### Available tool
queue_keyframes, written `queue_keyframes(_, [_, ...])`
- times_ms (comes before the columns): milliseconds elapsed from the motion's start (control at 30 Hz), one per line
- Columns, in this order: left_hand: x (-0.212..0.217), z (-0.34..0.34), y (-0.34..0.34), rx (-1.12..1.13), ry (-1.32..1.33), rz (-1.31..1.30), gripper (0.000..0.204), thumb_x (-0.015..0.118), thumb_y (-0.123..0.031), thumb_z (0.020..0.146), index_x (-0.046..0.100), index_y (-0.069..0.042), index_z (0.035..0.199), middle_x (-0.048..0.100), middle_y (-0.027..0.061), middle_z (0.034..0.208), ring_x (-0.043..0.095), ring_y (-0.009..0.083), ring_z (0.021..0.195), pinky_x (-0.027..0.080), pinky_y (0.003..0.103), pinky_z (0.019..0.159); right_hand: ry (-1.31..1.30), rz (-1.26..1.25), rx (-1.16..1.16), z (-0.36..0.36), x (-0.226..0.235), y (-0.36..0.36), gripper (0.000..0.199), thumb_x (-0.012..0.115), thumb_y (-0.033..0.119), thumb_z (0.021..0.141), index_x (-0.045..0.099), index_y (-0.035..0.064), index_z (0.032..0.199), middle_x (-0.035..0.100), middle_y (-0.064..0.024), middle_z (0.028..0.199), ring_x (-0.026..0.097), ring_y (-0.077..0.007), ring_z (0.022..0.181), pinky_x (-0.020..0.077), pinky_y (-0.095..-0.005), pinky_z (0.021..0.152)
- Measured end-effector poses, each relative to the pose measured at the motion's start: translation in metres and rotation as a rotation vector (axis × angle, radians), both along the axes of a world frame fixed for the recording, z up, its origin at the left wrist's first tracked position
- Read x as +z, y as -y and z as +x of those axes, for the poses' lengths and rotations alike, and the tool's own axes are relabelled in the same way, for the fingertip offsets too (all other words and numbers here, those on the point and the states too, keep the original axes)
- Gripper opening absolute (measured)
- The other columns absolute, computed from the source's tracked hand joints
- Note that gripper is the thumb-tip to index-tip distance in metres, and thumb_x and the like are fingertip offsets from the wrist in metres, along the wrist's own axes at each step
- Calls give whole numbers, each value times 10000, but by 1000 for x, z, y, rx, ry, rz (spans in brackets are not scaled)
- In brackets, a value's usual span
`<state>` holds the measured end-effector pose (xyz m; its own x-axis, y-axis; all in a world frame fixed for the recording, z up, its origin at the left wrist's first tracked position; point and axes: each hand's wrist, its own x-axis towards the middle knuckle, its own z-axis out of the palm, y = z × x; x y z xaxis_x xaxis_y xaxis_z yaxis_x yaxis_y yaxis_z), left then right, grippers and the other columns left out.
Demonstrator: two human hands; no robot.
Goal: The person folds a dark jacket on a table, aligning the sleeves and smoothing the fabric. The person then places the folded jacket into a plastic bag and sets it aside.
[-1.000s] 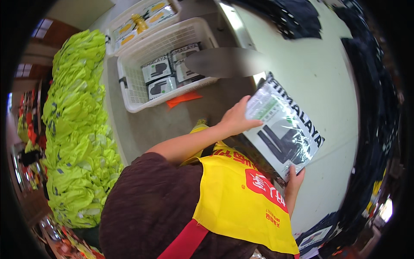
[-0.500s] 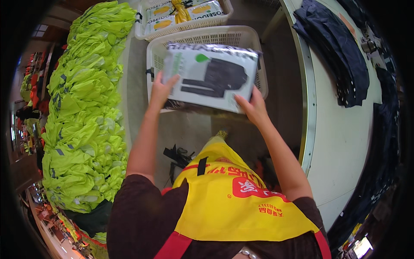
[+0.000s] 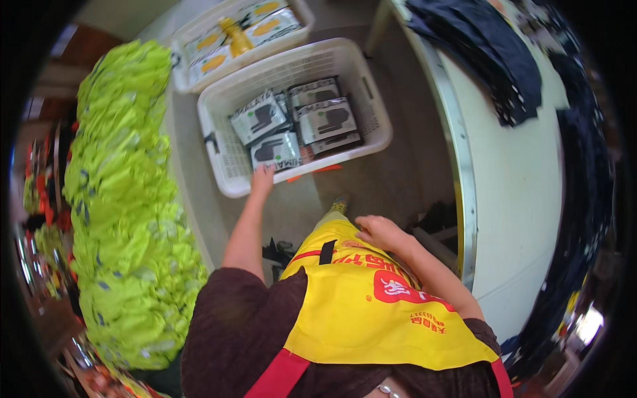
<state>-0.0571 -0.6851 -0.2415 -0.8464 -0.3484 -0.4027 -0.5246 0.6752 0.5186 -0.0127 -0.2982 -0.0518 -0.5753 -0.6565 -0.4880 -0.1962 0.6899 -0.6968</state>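
Left hand (image 3: 263,176) at basket (image 3: 379,127) rim, grip unclear; right hand (image 3: 381,233) loosely half-open.
Pack (image 3: 277,150) just beyond left hand: best laid flat, squared.

far basket (image 3: 183,74): cut off, top edge | left background goods (image 3: 48,219): blurred | left hand (image 3: 263,178): package (image 3: 279,150) contact unclear

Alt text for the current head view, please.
A person's left hand is at the near rim of a white basket holding wrapped packages; the right hand hangs over a yellow apron. Lime garments lie heaped left, dark garments right.
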Motion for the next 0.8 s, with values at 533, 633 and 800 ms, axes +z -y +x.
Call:
queue_keyframes(533, [116,185,-484,-1713,-278,422,225,587,-130,886,626,-16,1076,649,157,991,645,242,863,515,336,748,388,342,-2064,580,-254,-159,282,609,288,775,656,39,897,643,-201,946,614,-358,908,489,-434,784])
queue_keyframes(633, [214,199,-547,-1963,-411,476,201,581,-108,893,627,-3,1059,648,130,937,637,227,818,515,312,723,452,270,-2363,595,-229,-81,278,620,282,761,664,30,871,644,-195,931,615,-354,896,489,-429,789])
queue_keyframes(800, [215,312,-653,-2144,-594,626,257,576,-114,908,594,12,1132,639,124,1008,605,198,843,505,298,725,458,446,-3120,745,-201,-31,295,621,225,734,645,-2,920,633,-235,989,605,-389,949,489,-436,838])
